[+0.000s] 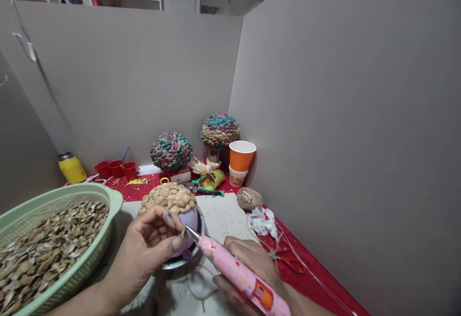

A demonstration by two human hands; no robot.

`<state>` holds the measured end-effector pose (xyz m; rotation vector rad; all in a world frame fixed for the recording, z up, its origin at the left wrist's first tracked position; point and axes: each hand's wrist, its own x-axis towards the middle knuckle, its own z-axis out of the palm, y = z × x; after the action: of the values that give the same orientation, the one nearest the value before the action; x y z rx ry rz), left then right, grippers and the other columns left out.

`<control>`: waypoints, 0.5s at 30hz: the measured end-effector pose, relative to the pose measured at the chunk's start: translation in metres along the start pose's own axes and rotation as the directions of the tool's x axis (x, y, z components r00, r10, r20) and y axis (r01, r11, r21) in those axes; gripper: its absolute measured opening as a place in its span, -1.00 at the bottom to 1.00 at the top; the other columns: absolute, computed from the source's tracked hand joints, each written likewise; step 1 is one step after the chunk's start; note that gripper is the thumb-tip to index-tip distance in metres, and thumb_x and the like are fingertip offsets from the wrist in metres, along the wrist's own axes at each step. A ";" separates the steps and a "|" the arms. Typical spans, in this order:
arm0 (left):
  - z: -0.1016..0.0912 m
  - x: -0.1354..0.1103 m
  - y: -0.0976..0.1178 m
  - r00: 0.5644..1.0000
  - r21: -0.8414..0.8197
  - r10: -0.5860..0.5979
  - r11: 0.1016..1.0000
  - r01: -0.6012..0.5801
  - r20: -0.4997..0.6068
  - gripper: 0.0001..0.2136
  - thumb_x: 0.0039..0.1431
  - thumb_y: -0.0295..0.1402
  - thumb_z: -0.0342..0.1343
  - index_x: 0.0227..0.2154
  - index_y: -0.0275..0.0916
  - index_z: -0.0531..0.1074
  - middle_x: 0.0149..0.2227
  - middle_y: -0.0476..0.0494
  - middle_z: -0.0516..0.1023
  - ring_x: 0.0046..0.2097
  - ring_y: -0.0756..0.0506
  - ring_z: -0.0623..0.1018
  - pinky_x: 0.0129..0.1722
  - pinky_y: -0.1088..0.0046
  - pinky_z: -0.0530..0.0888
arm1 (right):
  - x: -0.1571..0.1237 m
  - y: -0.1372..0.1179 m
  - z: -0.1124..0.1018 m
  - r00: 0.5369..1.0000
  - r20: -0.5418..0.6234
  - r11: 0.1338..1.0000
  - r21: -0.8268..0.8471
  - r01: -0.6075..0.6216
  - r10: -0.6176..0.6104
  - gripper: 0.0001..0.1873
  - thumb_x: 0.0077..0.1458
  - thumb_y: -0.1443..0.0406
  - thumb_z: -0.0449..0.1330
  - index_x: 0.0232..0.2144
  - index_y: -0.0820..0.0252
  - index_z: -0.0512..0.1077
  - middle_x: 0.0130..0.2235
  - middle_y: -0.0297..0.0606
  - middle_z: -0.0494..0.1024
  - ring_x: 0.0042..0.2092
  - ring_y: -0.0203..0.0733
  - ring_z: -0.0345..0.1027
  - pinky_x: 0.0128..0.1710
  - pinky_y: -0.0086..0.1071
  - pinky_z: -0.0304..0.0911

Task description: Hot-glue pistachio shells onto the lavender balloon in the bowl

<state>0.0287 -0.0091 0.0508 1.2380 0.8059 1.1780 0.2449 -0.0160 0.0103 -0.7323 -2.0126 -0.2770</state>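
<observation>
My left hand (151,244) pinches a small nutshell piece (183,233) between thumb and fingers, right at the metal tip of a pink glue gun (236,275). My right hand (252,268) is wrapped round that glue gun low in the view. Just behind the tip stands a pale purple ball (190,220), its top covered with tan shells (168,197), resting in a metal dish (200,249).
A green colander (108,200) full of shells sits at the left. At the back stand two painted shell balls (171,151) (219,130), an orange cup (242,155), red cups (115,168), a yellow bottle (72,168). Twine (248,198) and scissors (288,256) lie right. Grey partition walls enclose the red table (317,282).
</observation>
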 end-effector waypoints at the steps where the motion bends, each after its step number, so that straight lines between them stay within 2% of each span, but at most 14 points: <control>1: 0.000 0.000 0.000 1.000 -0.004 0.002 1.000 -0.002 0.003 -0.80 -0.02 -0.40 0.37 -0.40 -0.20 0.43 -0.35 0.00 0.51 -0.32 0.02 0.48 -0.31 0.60 0.41 | 0.000 0.000 0.000 1.000 -0.002 1.000 0.002 0.000 0.000 -0.63 0.29 0.19 -0.03 -0.57 0.13 0.18 -0.65 -0.43 0.26 -0.65 -0.35 0.11 -0.63 -0.44 -0.01; 11: 0.000 0.004 0.003 1.000 -0.061 -0.025 0.998 0.026 0.016 -0.79 -0.02 -0.38 0.37 -0.40 -0.21 0.41 -0.37 0.02 0.51 -0.34 0.04 0.45 -0.32 0.60 0.39 | 0.002 -0.002 -0.004 1.000 0.015 1.000 0.018 0.000 0.000 -0.61 0.34 0.17 -0.09 -0.52 0.15 0.23 -0.62 -0.41 0.28 -0.63 -0.36 0.13 -0.61 -0.44 0.00; 15: 0.003 0.005 0.007 0.999 -0.087 -0.048 0.995 0.048 0.002 -0.78 -0.03 -0.38 0.37 -0.41 -0.21 0.40 -0.38 0.02 0.50 -0.34 0.04 0.44 -0.31 0.59 0.39 | 0.000 -0.002 -0.003 0.999 0.035 1.000 -0.010 0.003 -0.002 -0.61 0.32 0.18 -0.07 -0.56 0.14 0.20 -0.64 -0.41 0.27 -0.64 -0.34 0.13 -0.62 -0.43 0.01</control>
<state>0.0314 -0.0057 0.0591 1.1416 0.7725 1.1626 0.2453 -0.0190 0.0121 -0.7455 -2.0466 -0.2779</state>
